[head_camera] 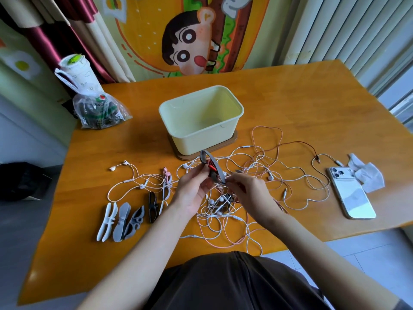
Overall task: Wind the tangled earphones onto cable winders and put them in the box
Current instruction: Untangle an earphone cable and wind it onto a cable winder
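Note:
My left hand (194, 190) grips a grey cable winder (214, 164) with red cable wound round its middle, held above the table. My right hand (248, 190) pinches the winder's lower right end, where the cable meets it. Under both hands lies a tangle of white and pink earphones (225, 209) that spreads to the right, with a red cable (299, 143) running toward the phone. The pale yellow box (201, 118) stands open on a brown base just behind my hands. Several spare winders (121, 218) in white, grey and black lie in a row at the left.
A white phone (352, 194) lies face down at the right, beside a crumpled tissue (366, 173). A plastic bag (99, 110) and a paper cup (76, 70) stand at the table's far left corner. Bare wooden table (301, 101) shows behind and right of the box.

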A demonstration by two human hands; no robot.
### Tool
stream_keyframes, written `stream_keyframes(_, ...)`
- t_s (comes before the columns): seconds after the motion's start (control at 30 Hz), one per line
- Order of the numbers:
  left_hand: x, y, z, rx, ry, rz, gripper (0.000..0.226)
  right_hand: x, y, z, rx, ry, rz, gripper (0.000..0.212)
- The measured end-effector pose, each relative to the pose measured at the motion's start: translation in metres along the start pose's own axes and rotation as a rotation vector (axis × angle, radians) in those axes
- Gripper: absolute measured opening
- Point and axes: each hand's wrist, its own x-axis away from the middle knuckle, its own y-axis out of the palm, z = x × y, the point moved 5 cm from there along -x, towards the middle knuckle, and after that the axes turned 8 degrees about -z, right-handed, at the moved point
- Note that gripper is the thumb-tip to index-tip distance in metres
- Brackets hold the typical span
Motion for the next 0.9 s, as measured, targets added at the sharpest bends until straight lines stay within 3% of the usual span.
stream_keyframes(0.17, -0.001, -0.002, 0.007, -0.191, 0.095, 0.077, 0.011, 0.005, 0.005, -0.002, 0.014, -0.03, -0.022, 0.017)
stream_keyframes(0.33, -0.001, -0.006, 0.019, -0.938, 0.396, 0.105, 0.029, 0.008, 0.01, -0.011, 0.057, -0.078, -0.074, 0.018)
stream_keyframes(0.4, -0.002, -0.01, 0.016, -1.094, 0.417, 0.099, 0.037, 0.003, 0.004, -0.01, 0.068, -0.06, -0.066, 0.017)
stream_keyframes(0.63, -0.004, -0.009, 0.002, -1.117, 0.285, -0.129, 0.039, -0.017, -0.025, 0.004, 0.112, -0.039, 0.059, 0.015)
stream_keyframes(0.9, 0.006, 0.009, 0.002, -0.836, 0.175, -0.339, 0.044, -0.022, -0.026, 0.023, 0.108, 0.013, 0.08, 0.017)
